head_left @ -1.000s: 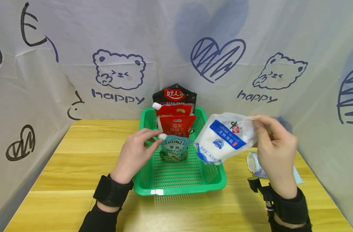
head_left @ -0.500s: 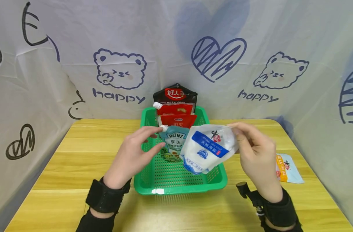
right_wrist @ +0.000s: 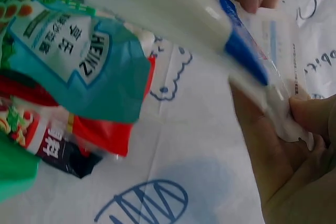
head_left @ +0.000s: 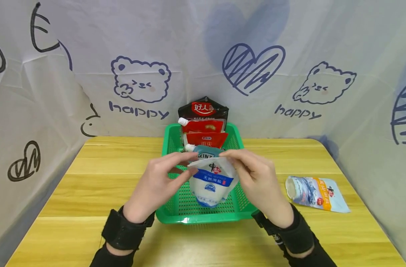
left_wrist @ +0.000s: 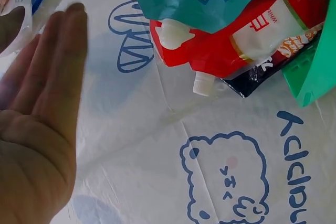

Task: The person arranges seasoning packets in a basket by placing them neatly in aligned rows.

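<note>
My right hand (head_left: pixel 261 181) pinches the top right corner of a white and blue sea salt pouch (head_left: pixel 212 185). The pouch hangs upright over the front part of a green basket (head_left: pixel 203 218). At its top left corner is my left hand (head_left: pixel 157 181); in the left wrist view that hand's fingers (left_wrist: pixel 58 72) are nearly straight, with a gap to the thumb. Behind the salt stands a teal Heinz pouch (head_left: pixel 206 151), partly covered. The right wrist view shows the salt pouch (right_wrist: pixel 157 14) edge-on, its corner between my right thumb and fingers.
Farther back in the basket stand a red chilli pouch (head_left: pixel 206 139), a red spouted pouch (head_left: pixel 204 126) and a black pouch (head_left: pixel 203 107). An orange, blue and white pouch (head_left: pixel 317 193) lies on the wooden table (head_left: pixel 116 163) at the right. A white drawn-on cloth (head_left: pixel 196 44) hangs behind.
My right hand has carried the salt pouch left, from the basket's right side to in front of the Heinz pouch. My left hand has left the Heinz spout and come to the salt pouch's corner.
</note>
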`<move>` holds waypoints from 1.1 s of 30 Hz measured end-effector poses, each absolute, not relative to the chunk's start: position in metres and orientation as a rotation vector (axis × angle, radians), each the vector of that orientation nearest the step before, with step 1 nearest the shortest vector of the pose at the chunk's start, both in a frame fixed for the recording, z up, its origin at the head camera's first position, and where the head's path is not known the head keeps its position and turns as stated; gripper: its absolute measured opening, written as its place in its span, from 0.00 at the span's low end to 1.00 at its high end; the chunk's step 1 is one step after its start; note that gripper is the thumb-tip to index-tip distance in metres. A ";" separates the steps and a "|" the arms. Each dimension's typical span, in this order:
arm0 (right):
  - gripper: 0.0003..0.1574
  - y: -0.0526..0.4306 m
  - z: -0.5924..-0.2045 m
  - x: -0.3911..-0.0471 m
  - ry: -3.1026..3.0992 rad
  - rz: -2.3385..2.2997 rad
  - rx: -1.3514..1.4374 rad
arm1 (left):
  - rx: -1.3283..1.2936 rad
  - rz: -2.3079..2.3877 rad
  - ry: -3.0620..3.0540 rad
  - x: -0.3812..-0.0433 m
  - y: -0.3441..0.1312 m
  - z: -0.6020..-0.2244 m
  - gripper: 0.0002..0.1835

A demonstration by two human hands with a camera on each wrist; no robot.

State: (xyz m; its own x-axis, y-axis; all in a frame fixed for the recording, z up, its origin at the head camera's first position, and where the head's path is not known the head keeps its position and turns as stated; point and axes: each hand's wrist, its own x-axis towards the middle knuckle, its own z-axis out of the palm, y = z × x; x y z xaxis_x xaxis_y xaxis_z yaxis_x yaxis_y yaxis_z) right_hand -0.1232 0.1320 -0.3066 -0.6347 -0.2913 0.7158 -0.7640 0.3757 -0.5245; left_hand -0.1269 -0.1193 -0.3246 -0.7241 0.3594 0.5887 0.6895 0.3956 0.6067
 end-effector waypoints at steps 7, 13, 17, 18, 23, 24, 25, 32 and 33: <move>0.16 0.121 -0.314 -0.129 -2.163 1.237 0.965 | -0.914 -1.252 -2.221 -0.128 -0.118 -0.327 0.12; 0.24 0.120 -0.319 -0.130 -2.275 1.326 0.863 | -0.858 -1.223 -2.193 -0.128 -0.119 -0.329 0.10; 0.33 0.119 -0.321 -0.130 -2.383 1.459 0.790 | -0.813 -1.228 -2.221 -0.128 -0.120 -0.329 0.09; 0.35 0.119 -0.321 -0.130 -2.420 1.475 0.773 | -0.801 -1.236 -2.224 -0.128 -0.120 -0.328 0.09; 0.29 0.119 -0.325 -0.133 -2.635 1.418 0.687 | -0.753 -1.284 -2.229 -0.127 -0.121 -0.329 0.08; 0.25 0.120 -0.326 -0.134 -2.656 1.402 0.678 | -0.750 -1.295 -2.236 -0.127 -0.121 -0.329 0.08; 0.20 0.120 -0.326 -0.135 -2.673 1.391 0.668 | -0.748 -1.305 -2.245 -0.128 -0.121 -0.328 0.08; 0.10 0.121 -0.327 -0.139 -2.691 1.369 0.642 | -0.738 -1.365 -2.336 -0.129 -0.122 -0.327 0.09; 0.09 0.120 -0.327 -0.139 -2.691 1.354 0.640 | -0.737 -1.363 -2.351 -0.129 -0.122 -0.328 0.09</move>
